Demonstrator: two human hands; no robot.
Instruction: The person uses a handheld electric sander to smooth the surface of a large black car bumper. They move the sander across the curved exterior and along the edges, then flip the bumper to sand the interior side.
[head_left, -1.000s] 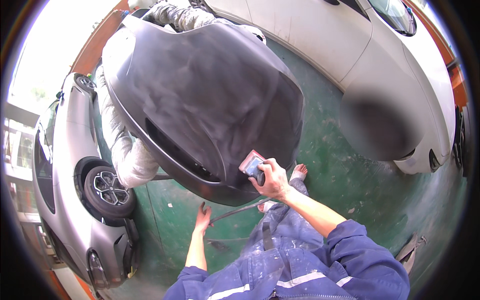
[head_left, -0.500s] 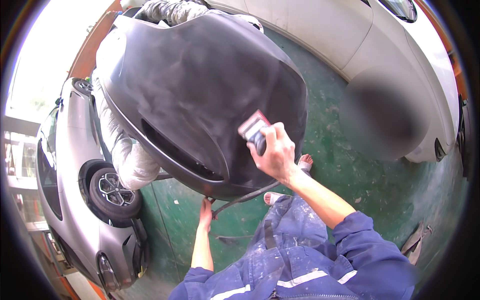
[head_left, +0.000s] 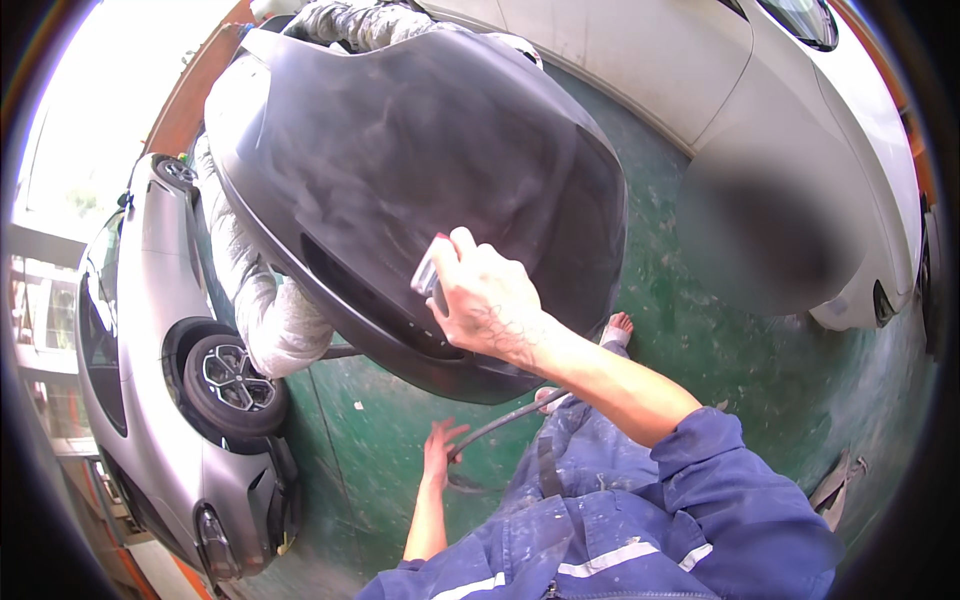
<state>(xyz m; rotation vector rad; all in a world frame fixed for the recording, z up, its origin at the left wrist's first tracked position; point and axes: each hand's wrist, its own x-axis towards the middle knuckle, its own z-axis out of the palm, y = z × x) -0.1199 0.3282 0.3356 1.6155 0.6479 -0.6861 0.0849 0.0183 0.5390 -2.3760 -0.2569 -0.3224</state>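
A large dark grey car body panel (head_left: 430,150) with a curved lower edge and a long slot fills the middle of the view. My right hand (head_left: 485,295) is closed around a small sander (head_left: 425,279) with a reddish edge, held against the panel near the slot. The hand hides much of the tool. Below the panel's rim, my left hand (head_left: 440,452) hangs apart from it with fingers spread. A dark hose (head_left: 500,420) passes right beside those fingers; whether they touch it is unclear.
Silvery wrapping (head_left: 290,325) bulges from behind the panel on the left and top. A grey car (head_left: 170,420) stands at the left, a white car (head_left: 620,60) at the upper right. My feet (head_left: 618,328) are on the green floor (head_left: 650,400). A cloth (head_left: 838,485) lies at the right.
My right hand has moved left across the panel with the sander. My left hand has come off the panel's lower edge and dropped slightly down and right, fingers spreading.
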